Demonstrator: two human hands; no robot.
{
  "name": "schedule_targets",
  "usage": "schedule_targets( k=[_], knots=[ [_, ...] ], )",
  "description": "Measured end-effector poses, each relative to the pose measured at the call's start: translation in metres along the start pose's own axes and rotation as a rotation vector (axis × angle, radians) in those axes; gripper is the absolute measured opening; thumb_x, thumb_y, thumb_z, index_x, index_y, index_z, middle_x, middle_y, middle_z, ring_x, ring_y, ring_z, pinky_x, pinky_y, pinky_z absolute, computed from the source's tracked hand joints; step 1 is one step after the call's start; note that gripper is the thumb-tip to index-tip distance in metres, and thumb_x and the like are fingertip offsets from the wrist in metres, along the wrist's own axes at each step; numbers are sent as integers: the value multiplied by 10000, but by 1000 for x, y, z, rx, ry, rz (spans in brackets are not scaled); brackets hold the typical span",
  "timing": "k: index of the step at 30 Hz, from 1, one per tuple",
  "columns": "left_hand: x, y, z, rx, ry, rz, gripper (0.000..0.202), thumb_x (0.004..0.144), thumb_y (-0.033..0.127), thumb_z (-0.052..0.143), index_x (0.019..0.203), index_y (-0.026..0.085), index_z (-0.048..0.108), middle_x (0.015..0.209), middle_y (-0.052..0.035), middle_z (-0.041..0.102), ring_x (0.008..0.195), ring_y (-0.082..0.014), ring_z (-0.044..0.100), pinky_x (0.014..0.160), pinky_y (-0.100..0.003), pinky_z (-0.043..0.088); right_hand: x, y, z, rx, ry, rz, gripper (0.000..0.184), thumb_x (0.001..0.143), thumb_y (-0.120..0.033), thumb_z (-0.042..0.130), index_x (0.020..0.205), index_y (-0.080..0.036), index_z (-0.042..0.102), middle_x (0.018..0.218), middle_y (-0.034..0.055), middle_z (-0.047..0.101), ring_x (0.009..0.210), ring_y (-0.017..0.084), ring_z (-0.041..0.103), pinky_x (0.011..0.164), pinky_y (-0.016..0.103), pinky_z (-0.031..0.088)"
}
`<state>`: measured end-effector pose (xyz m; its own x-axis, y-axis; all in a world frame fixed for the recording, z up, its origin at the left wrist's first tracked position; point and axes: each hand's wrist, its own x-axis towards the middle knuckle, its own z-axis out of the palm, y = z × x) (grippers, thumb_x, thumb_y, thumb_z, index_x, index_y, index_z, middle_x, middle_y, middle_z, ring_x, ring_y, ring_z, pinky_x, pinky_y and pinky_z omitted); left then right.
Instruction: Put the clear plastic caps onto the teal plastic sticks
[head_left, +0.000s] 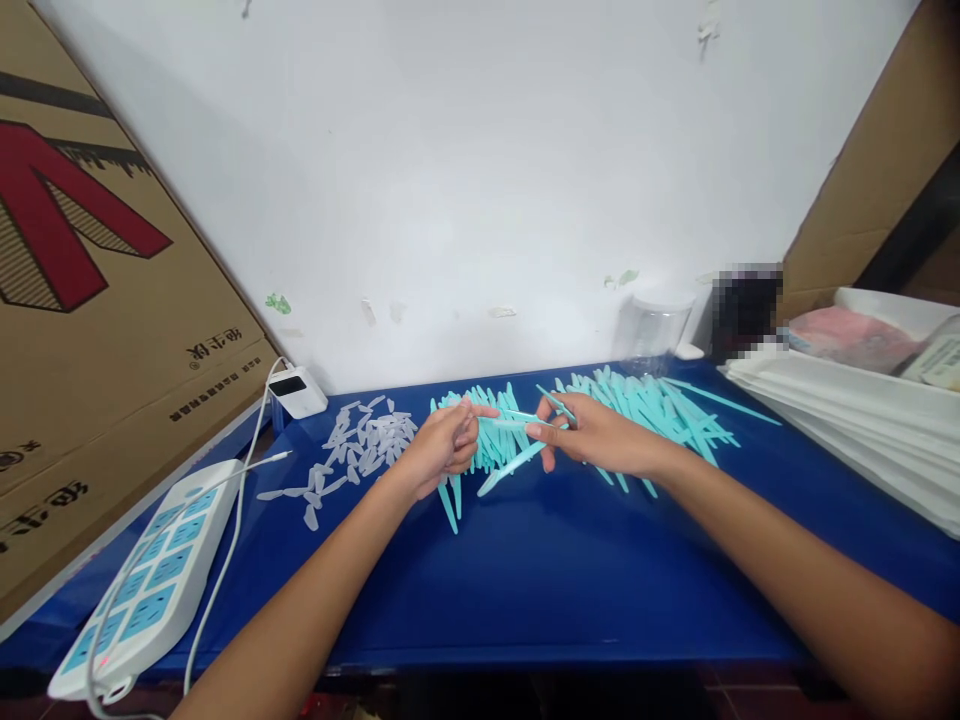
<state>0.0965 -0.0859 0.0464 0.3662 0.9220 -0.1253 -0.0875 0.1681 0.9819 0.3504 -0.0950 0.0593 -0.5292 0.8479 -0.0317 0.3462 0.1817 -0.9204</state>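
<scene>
My right hand point(574, 430) is closed around a few slim teal eyebrow razors. One razor point(514, 470) slants down to the left from its fingers, and another reaches across to my left hand point(450, 440). The left fingers are curled, with the index finger stretched along that razor's tip; whatever lies inside them is hidden. Behind and below the hands is a middle pile of teal razors point(486, 452). A looser razor pile point(637, 410) spreads to the right, partly behind my right hand. Small translucent blade caps point(371, 440) lie scattered left of my left hand.
The blue tabletop point(525, 590) meets a white wall. At left are a power strip point(154, 580), a white cable, a small white device point(298, 390) and a large cardboard box point(112, 300). A clear container point(656, 330) stands behind; stacked white trays point(847, 420) are at right.
</scene>
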Motion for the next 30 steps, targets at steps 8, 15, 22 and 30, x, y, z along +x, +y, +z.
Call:
schedule_targets(
  k=[8,15,22,30],
  knots=[
    [7,-10,-7,259,16,94,584,948,721,523,703,205,402,590,84,250,432,-48,204,395,-187,147,0,-2,-4,36,-91,-55,364,928,-546,689,934,-238,494,759,54,794,483,112,350,476,269,285],
    [4,-3,-7,94,-39,31,535,984,690,456,742,232,323,605,81,274,433,-60,162,393,-192,122,1,0,-9,40,-112,-31,364,928,-542,693,947,-229,508,783,63,797,487,103,340,468,265,276],
    [1,5,-6,207,-27,69,401,996,452,519,709,224,357,595,77,279,421,-62,202,404,-215,142,-1,-2,-14,52,-173,-18,419,909,-599,699,912,-210,545,858,81,800,495,86,318,462,270,256],
    [-11,14,-4,563,-119,240,416,990,516,573,774,171,656,516,62,338,458,-81,267,470,-230,235,-4,-6,-18,59,-268,33,449,872,-632,726,854,-200,606,795,55,771,505,92,330,475,275,240]
  ],
)
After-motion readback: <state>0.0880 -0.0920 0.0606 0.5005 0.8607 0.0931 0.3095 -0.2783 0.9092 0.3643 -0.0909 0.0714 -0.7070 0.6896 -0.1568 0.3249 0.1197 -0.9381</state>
